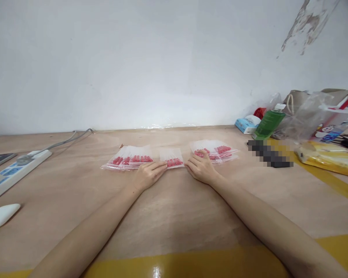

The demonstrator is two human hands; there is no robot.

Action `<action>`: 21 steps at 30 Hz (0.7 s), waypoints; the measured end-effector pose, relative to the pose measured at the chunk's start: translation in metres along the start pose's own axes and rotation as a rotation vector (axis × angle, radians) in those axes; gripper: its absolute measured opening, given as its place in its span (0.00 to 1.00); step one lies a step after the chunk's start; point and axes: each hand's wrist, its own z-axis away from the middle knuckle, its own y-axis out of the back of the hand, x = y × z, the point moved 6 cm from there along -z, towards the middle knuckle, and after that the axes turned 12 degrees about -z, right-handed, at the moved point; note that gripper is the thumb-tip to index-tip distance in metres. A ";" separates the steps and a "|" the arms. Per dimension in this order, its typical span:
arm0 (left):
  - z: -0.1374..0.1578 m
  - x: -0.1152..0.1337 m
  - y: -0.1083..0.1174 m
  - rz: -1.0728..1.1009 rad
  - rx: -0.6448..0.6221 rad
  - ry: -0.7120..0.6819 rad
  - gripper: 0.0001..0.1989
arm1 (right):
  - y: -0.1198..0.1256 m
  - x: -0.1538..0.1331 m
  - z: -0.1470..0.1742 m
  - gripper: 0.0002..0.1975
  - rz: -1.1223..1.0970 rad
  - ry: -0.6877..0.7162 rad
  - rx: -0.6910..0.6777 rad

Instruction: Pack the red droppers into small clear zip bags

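A small clear plastic bag (170, 154) with several red pieces along its near edge lies on the table between my hands. My left hand (150, 173) has its fingers closed at the bag's near left corner. At the near right corner, my right hand (202, 168) pinches the same edge. Left of it, a spread of similar bags (140, 151) with red pieces lies overlapping, close to my left fingers. Another stack of these bags (213, 146) sits beyond my right hand, which partly covers it. What exactly the red pieces are is too small to tell.
On the left are a white power strip (26, 164) with a grey cable, a phone (1, 159) and a white object (4, 216). To the right stand a tissue pack (246, 125), a green bottle (269, 122), a blurred dark object (269, 153) and a yellow package (330, 158). A wall (133, 65) rises behind.
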 end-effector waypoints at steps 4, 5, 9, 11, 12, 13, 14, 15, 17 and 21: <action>-0.004 0.004 0.000 0.039 -0.006 -0.058 0.06 | 0.000 -0.007 -0.002 0.11 -0.020 0.034 0.005; -0.005 0.004 0.000 0.043 -0.006 -0.061 0.06 | 0.000 -0.009 -0.002 0.11 -0.033 0.042 0.007; -0.006 0.005 0.000 0.038 -0.006 -0.047 0.08 | -0.001 -0.015 -0.004 0.09 -0.070 0.042 -0.004; -0.006 0.002 0.000 0.027 -0.005 -0.041 0.08 | 0.002 -0.014 -0.005 0.08 -0.088 0.023 -0.022; -0.006 -0.002 0.000 0.019 -0.004 -0.037 0.08 | 0.004 -0.011 -0.005 0.08 -0.095 0.000 -0.030; -0.005 -0.006 0.001 0.009 -0.002 -0.031 0.08 | 0.007 -0.006 -0.004 0.09 -0.097 -0.036 -0.031; -0.004 -0.012 0.003 -0.003 -0.001 -0.023 0.09 | 0.010 0.001 -0.002 0.11 -0.092 -0.088 -0.029; -0.003 -0.018 0.005 -0.015 -0.002 -0.017 0.09 | 0.014 0.010 0.000 0.13 -0.081 -0.152 -0.026; 0.001 -0.032 0.011 -0.036 -0.009 -0.009 0.09 | 0.019 0.029 0.009 0.17 -0.050 -0.291 -0.028; 0.012 -0.054 0.023 -0.063 -0.053 0.003 0.09 | 0.018 0.056 0.026 0.20 -0.017 -0.474 -0.088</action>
